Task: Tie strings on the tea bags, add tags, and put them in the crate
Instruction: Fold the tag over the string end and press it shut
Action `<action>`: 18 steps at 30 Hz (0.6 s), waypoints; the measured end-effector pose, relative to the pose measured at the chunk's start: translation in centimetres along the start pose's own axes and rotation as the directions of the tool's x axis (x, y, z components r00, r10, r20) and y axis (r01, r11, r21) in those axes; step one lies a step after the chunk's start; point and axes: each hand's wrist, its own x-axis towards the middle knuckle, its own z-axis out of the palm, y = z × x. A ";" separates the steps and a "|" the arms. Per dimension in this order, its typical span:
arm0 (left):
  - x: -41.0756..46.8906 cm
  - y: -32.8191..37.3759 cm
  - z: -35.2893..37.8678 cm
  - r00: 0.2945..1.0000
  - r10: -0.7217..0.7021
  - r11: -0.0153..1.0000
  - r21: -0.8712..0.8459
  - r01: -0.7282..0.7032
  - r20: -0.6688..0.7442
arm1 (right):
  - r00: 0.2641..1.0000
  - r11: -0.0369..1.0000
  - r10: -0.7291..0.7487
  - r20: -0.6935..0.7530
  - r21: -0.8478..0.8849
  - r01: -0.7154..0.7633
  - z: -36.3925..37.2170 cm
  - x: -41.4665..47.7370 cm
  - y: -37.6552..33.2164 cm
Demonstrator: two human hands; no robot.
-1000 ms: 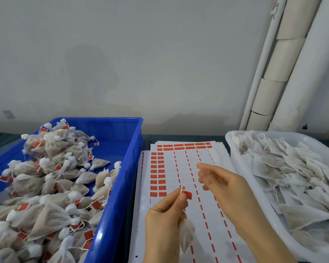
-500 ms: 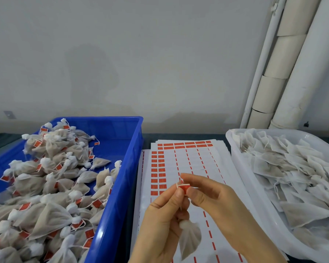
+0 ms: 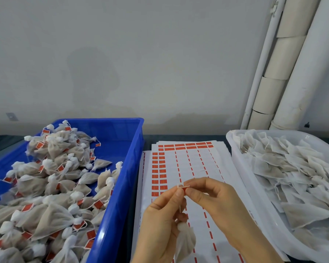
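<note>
A tied tea bag (image 3: 185, 242) hangs below my left hand (image 3: 160, 221), and its white string runs up between my fingers. My left thumb and forefinger pinch the string's top end at a small red tag (image 3: 183, 187). My right hand (image 3: 215, 198) pinches the same tag from the right side. Both hands meet over the white sheet of red tag stickers (image 3: 190, 168). The blue crate (image 3: 129, 168) at the left holds several tied, tagged tea bags (image 3: 51, 186).
A white plastic tub (image 3: 234, 149) at the right holds several untied tea bags (image 3: 292, 171) with loose strings. White pipes (image 3: 285, 73) run up the wall at the back right. The sticker sheets lie stacked between crate and tub on a dark table.
My right hand came down from above the sheet to my left hand and now pinches the red tag there. The tea bag hangs slightly lower beneath my left hand.
</note>
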 end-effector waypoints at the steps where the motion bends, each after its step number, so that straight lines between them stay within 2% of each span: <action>1: 0.1 0.0 0.1 0.999 0.022 1.000 0.000 -0.022 -0.027 | 1.000 1.000 0.001 -0.008 -0.007 -0.002 0.0 0.0 0.1; 5: 0.4 -0.5 0.6 0.988 0.095 0.995 0.006 -0.095 -0.124 | 0.995 0.998 -0.013 -0.097 -0.059 0.008 0.7 0.0 0.1; 10: 0.8 -0.5 0.4 0.994 0.030 0.999 0.013 -0.029 -0.102 | 0.995 1.000 0.021 -0.095 -0.006 -0.021 1.0 0.3 0.3; 12: 1.0 -0.1 0.0 0.998 0.004 1.000 -0.009 -0.005 -0.067 | 0.999 0.999 0.032 -0.037 0.038 -0.031 0.8 0.6 0.5; 14: 1.2 0.7 -0.5 0.999 -0.001 0.998 -0.068 -0.002 -0.037 | 0.994 0.999 0.049 0.095 0.004 -0.050 1.0 0.8 0.9; 16: 1.4 1.5 -0.7 0.999 0.031 0.995 -0.098 -0.032 -0.011 | 0.962 0.998 0.057 0.265 -0.012 -0.056 1.8 0.6 1.6; 18: 1.6 2.5 -0.8 0.995 0.093 0.991 -0.089 -0.095 -0.020 | 0.929 0.996 0.084 0.362 0.000 -0.090 2.6 0.2 2.4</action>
